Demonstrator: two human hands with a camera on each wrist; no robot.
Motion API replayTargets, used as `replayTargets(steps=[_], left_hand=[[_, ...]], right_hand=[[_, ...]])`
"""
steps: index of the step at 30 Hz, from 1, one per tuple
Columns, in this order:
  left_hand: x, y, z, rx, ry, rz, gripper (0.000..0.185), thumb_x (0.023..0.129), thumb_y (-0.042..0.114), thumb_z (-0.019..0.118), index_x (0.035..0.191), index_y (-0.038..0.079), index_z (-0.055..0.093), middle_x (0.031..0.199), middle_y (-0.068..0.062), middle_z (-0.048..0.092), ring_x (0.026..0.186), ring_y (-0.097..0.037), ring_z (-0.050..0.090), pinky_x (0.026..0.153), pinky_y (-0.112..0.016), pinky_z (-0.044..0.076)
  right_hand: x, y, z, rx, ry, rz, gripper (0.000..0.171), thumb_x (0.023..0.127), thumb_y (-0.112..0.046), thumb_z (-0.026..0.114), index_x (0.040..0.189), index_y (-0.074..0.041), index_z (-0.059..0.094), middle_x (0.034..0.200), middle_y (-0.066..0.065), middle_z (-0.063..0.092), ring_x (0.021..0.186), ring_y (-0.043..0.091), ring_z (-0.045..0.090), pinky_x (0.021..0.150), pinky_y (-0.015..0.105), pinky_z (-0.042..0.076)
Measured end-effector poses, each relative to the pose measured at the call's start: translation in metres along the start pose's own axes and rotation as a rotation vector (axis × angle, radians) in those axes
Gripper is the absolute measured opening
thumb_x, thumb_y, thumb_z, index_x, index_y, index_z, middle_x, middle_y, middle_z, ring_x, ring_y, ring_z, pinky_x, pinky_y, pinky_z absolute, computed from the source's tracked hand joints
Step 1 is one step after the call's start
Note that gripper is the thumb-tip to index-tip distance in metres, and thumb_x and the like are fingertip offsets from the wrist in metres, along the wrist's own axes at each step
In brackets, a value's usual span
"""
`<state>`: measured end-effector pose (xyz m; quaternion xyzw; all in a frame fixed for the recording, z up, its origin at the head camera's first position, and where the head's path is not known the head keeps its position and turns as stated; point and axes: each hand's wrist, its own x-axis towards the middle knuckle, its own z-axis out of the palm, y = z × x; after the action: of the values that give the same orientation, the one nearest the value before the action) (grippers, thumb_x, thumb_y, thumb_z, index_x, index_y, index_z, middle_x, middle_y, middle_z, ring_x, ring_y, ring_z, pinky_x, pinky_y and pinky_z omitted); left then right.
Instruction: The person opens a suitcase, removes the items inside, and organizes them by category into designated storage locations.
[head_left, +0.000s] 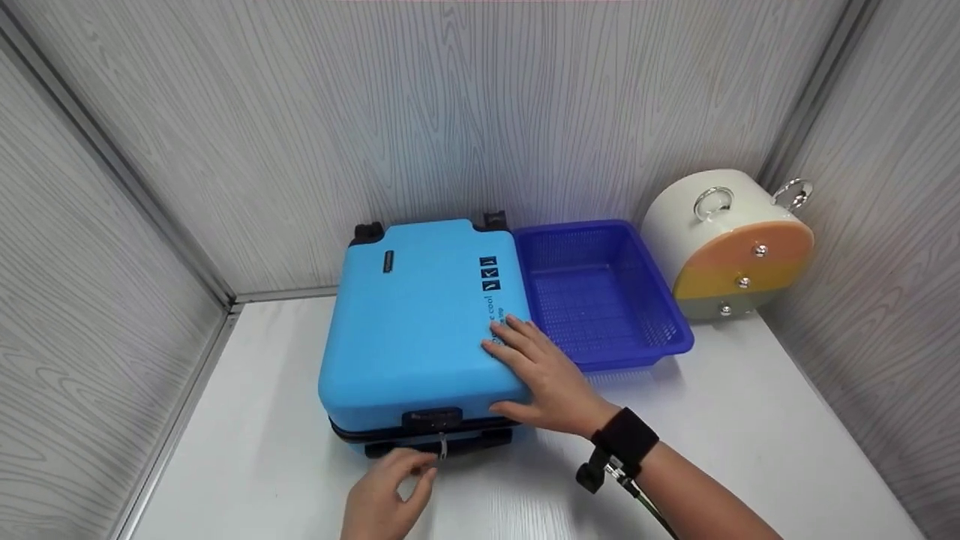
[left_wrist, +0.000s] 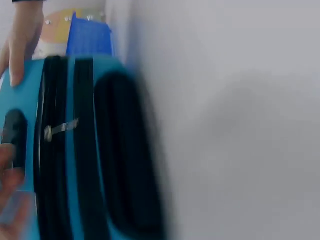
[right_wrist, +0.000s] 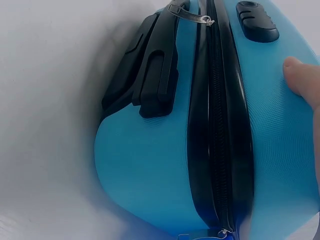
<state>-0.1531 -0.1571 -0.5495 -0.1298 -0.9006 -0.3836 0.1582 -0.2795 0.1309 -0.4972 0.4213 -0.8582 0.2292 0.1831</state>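
A blue hard-shell suitcase (head_left: 424, 315) lies flat on the white table, its black zipper (right_wrist: 220, 125) running along the side. My right hand (head_left: 551, 379) rests on the lid's near right corner with fingers spread; its thumb (right_wrist: 302, 80) shows in the right wrist view. Just in front of the suitcase, my left hand (head_left: 390, 491) has loosely bent fingers and holds nothing. Those fingers (left_wrist: 10, 175) look blurred in the left wrist view, close to the black combination lock (left_wrist: 16, 135). A metal zipper pull (left_wrist: 62, 127) hangs free beside them.
A blue plastic basket (head_left: 679, 341) stands against the suitcase's right side. Farther right is a rounded white container (head_left: 690, 195) with ring handles and coloured drawer fronts. Wood-grain panels (head_left: 450, 97) enclose the table (head_left: 247, 420) at the back and sides.
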Motion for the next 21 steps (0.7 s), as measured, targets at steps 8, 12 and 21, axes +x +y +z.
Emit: replayTargets(steps=[8, 12, 21], left_hand=[[0.022, 0.013, 0.025, -0.159, -0.175, -0.548, 0.043, 0.093, 0.047, 0.074, 0.116, 0.011, 0.075, 0.099, -0.002, 0.063, 0.083, -0.017, 0.061, 0.073, -0.037, 0.053], [0.024, 0.013, 0.031, -0.029, -0.136, -0.494, 0.026, 0.090, 0.045, 0.077, 0.098, 0.020, 0.079, 0.084, 0.005, 0.059, 0.072, -0.013, 0.054, 0.064, -0.034, 0.047], [0.015, 0.007, 0.029, -0.064, -0.029, -0.562, 0.010, 0.096, 0.030, 0.074, 0.097, 0.022, 0.080, 0.089, 0.009, 0.067, 0.078, -0.010, 0.060, 0.070, -0.032, 0.052]], right_hand=[[0.000, 0.002, -0.003, 0.005, 0.020, 0.007, 0.090, 0.089, -0.057, 0.074, 0.162, -0.022, 0.034, 0.168, 0.003, 0.024, 0.156, 0.027, 0.013, 0.125, 0.046, 0.011], [0.000, 0.002, -0.001, -0.004, 0.035, -0.004, 0.090, 0.089, -0.056, 0.075, 0.161, -0.020, 0.035, 0.168, 0.004, 0.026, 0.156, 0.028, 0.015, 0.124, 0.048, 0.013], [0.001, 0.001, 0.003, 0.001, 0.035, -0.017, 0.094, 0.086, -0.059, 0.077, 0.161, -0.020, 0.035, 0.168, 0.004, 0.026, 0.155, 0.028, 0.016, 0.124, 0.048, 0.014]])
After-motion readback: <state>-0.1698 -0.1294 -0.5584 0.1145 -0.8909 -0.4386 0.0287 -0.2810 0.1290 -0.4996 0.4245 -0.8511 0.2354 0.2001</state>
